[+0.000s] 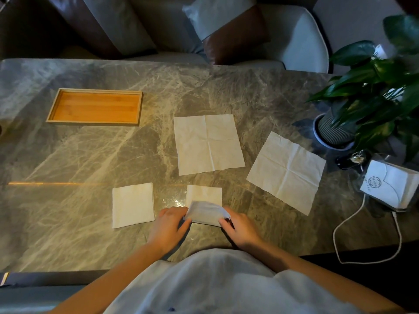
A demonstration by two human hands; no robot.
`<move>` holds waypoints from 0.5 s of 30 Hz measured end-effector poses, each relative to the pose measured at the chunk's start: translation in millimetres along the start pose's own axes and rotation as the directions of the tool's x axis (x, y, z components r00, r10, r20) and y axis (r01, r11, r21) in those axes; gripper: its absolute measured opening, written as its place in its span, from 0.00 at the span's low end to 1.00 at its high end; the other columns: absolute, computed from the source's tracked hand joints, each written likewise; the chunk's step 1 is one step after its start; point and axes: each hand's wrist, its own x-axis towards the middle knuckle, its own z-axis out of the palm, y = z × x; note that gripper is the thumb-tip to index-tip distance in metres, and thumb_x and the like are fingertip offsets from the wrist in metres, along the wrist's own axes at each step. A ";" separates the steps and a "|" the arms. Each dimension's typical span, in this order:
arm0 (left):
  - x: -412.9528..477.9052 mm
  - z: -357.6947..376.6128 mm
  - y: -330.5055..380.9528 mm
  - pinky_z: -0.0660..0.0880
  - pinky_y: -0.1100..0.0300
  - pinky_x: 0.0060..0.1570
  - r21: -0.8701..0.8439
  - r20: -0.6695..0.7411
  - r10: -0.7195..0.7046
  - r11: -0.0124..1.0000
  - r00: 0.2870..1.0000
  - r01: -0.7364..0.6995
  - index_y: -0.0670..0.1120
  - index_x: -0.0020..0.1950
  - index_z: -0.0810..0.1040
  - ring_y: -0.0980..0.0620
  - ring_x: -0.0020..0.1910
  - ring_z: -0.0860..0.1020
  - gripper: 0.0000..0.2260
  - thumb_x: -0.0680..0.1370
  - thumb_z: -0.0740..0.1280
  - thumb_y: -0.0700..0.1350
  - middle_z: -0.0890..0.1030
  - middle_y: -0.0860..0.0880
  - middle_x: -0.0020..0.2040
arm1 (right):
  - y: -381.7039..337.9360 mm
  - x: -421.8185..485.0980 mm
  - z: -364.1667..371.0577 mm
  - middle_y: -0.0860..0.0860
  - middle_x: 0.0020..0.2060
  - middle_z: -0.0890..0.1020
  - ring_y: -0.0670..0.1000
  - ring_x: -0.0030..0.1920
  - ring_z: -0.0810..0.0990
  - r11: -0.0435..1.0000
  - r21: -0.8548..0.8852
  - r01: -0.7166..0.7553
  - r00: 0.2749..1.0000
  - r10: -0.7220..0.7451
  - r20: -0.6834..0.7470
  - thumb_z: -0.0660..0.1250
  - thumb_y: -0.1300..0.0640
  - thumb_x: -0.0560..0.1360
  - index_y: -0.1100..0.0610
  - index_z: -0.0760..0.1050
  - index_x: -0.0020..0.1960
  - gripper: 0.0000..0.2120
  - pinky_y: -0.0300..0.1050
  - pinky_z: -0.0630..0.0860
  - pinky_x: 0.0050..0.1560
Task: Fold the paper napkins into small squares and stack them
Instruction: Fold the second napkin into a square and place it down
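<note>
A half-folded white napkin (204,200) lies near the table's front edge, its near flap lifted off the table and bent toward the far edge. My left hand (169,225) pinches the flap's left corner and my right hand (240,227) pinches its right corner. Left of it rests a napkin folded into a small square (133,205). Two open napkins with cross creases lie flat beyond: one in the middle (208,143) and one to the right (286,172), turned at an angle.
An empty wooden tray (95,91) sits at the far left of the marble table (79,166). A potted plant (367,98) stands at the right, with a clear napkin holder (390,186) and a white cable (367,259) beside it. Sofa cushions lie beyond the table.
</note>
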 end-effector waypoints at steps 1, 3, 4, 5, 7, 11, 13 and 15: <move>-0.1 0.6 -0.2 0.70 0.57 0.49 0.011 -0.005 -0.013 1.000 1.000 0.013 0.49 0.44 0.77 0.52 0.40 0.76 0.08 0.79 0.59 0.48 0.81 0.52 0.40 | 0.0 0.2 0.1 0.53 0.43 0.84 0.57 0.43 0.80 1.000 -0.002 -0.012 1.000 0.012 0.002 0.57 0.46 0.79 0.49 0.71 0.61 0.14 0.49 0.74 0.40; -0.4 1.2 0.2 0.69 0.58 0.48 0.032 -0.010 -0.044 0.999 0.999 0.044 0.48 0.44 0.76 0.51 0.39 0.76 0.09 0.79 0.59 0.49 0.81 0.51 0.39 | -0.9 0.3 -0.2 0.49 0.38 0.82 0.54 0.40 0.80 0.999 0.001 -0.033 0.999 0.033 0.015 0.58 0.44 0.78 0.48 0.70 0.61 0.15 0.47 0.72 0.38; -0.6 1.0 0.6 0.70 0.57 0.47 0.030 -0.006 -0.061 0.998 0.998 0.061 0.48 0.44 0.76 0.50 0.39 0.76 0.09 0.79 0.59 0.49 0.81 0.50 0.39 | -1.6 0.3 -0.6 0.47 0.36 0.80 0.51 0.38 0.79 0.999 0.006 -0.043 0.999 0.042 0.026 0.59 0.44 0.77 0.47 0.69 0.63 0.16 0.46 0.71 0.37; -0.6 0.7 0.9 0.72 0.56 0.45 0.018 -0.002 -0.077 0.997 0.997 0.077 0.47 0.43 0.76 0.49 0.38 0.76 0.09 0.79 0.60 0.49 0.81 0.50 0.38 | -2.3 0.1 -1.2 0.45 0.34 0.79 0.48 0.36 0.78 0.999 0.010 -0.052 0.998 0.052 0.041 0.61 0.44 0.76 0.46 0.67 0.65 0.18 0.45 0.72 0.36; -0.7 -0.3 1.8 0.75 0.53 0.41 0.001 0.007 -0.106 0.994 0.994 0.106 0.47 0.43 0.75 0.49 0.37 0.77 0.10 0.79 0.60 0.49 0.81 0.49 0.37 | -3.1 0.2 -1.6 0.46 0.36 0.79 0.47 0.36 0.78 0.997 0.014 -0.072 0.995 0.071 0.063 0.65 0.46 0.75 0.45 0.65 0.67 0.22 0.46 0.75 0.38; -1.9 0.0 2.9 0.76 0.52 0.39 0.005 0.013 -0.138 0.990 0.990 0.138 0.47 0.41 0.73 0.50 0.35 0.77 0.10 0.79 0.60 0.50 0.80 0.50 0.36 | -3.1 0.5 -2.7 0.45 0.41 0.81 0.48 0.38 0.79 0.987 0.113 -0.113 0.992 0.106 0.064 0.66 0.52 0.76 0.47 0.66 0.64 0.19 0.53 0.79 0.44; -1.8 0.2 2.4 0.76 0.53 0.38 0.005 0.024 -0.150 0.989 0.988 0.150 0.47 0.41 0.73 0.51 0.36 0.77 0.10 0.79 0.60 0.50 0.80 0.50 0.36 | -2.3 0.2 -2.0 0.44 0.41 0.80 0.48 0.37 0.78 0.984 0.142 -0.108 0.993 0.100 0.057 0.67 0.53 0.75 0.48 0.67 0.61 0.16 0.53 0.78 0.44; -1.4 0.8 2.3 0.76 0.54 0.38 -0.002 0.034 -0.165 0.986 0.986 0.165 0.47 0.42 0.73 0.51 0.36 0.77 0.08 0.79 0.61 0.49 0.80 0.50 0.37 | -1.9 -0.4 -1.6 0.43 0.38 0.79 0.48 0.35 0.78 0.982 0.161 -0.099 0.995 0.093 0.044 0.68 0.53 0.75 0.48 0.67 0.58 0.14 0.52 0.77 0.43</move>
